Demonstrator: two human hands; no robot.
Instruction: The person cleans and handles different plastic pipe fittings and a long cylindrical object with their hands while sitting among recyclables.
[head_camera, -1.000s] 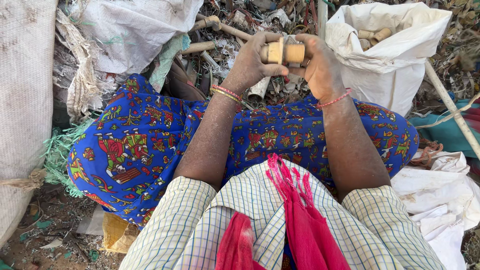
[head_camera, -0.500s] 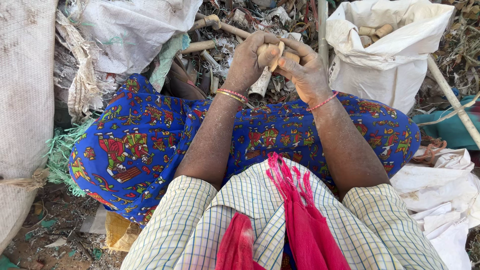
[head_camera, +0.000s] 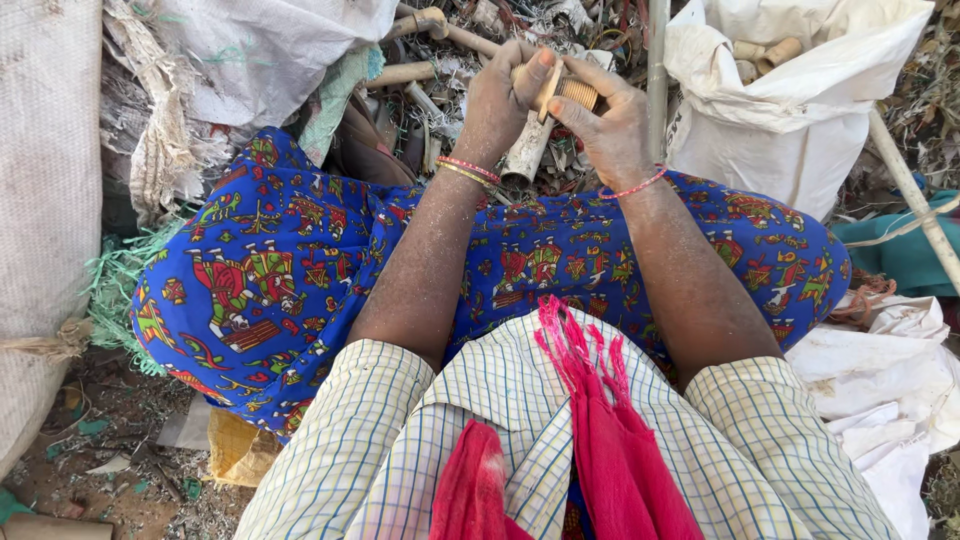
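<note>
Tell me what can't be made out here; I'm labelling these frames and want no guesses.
- Small tan ribbed piece, head view: the left hand and right hand cover most of it.
- White sack: most contents hidden by its folded rim.
- Scrap pile: cut off by the top edge, too tangled to sort.

An open white sack (head_camera: 800, 120) stands upper right, holding tan tubes. A woven grey-white sack (head_camera: 40, 170) lines the left edge. Another white sack (head_camera: 270, 50) lies upper left.
</note>
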